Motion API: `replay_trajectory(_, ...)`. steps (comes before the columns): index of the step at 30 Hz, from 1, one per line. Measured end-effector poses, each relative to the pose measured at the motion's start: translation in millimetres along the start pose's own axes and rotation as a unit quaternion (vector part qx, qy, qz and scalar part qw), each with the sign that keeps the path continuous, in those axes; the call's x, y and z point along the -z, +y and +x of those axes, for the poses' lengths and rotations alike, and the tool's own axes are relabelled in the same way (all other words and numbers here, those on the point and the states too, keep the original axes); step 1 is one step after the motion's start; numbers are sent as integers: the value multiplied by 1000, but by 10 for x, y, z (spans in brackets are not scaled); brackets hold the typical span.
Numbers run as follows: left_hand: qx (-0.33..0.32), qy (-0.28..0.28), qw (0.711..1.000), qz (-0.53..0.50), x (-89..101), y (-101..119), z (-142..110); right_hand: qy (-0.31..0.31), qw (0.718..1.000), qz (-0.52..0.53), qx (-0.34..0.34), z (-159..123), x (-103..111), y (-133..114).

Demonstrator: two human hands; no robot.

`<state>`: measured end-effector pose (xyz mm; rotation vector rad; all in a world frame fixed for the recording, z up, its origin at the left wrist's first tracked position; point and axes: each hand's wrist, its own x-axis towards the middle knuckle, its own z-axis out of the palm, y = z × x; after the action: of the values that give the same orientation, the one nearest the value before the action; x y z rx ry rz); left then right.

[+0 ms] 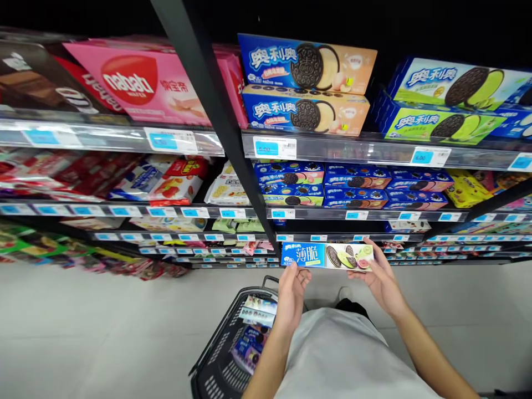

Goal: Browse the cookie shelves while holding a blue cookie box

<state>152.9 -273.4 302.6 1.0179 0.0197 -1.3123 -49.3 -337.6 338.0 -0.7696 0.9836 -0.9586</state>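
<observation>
Both of my hands hold a long, thin cookie box (305, 255) in front of my body, its blue and white face with dark sandwich cookies turned up toward me. My left hand (291, 291) grips the blue end, thumb at the lower edge and fingers curled underneath. At the white end, my right hand (382, 277) has its thumb and fingers around the corner. Down to the left stands a black shopping basket (220, 327), partly covered by my left forearm. Inside it lie several cookie boxes (249, 346), blue, purple and white.
Ahead are store shelves with price-tag rails (357, 148). Peach-coloured cookie boxes (307, 113) and green ones (449, 124) stand on the upper right shelf, pink wafer packs (145, 83) on the left. A dark upright post (216, 111) divides the bays. Pale floor tiles (103, 327) lie below.
</observation>
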Motion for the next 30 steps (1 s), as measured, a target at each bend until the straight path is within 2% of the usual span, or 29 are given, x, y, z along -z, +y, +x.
replay_trajectory(7, 10, 9, 1000, 0, 53, -37, -2, -4, 1000, 6, -1, -14, 44, 74)
replay_trajectory(14, 41, 2, 999, 8, 152, -51, 17, -3, 1000, 19, 4, -48, 0, 111)
replay_trajectory(22, 45, 16, 999, 12, 83, -53, -20, 7, 1000, 21, 4, -83, 27, 123)
replay_trajectory(30, 43, 13, 999, 1, 115, -70, -31, 7, 1000, 10, 2, -105, 56, 148)
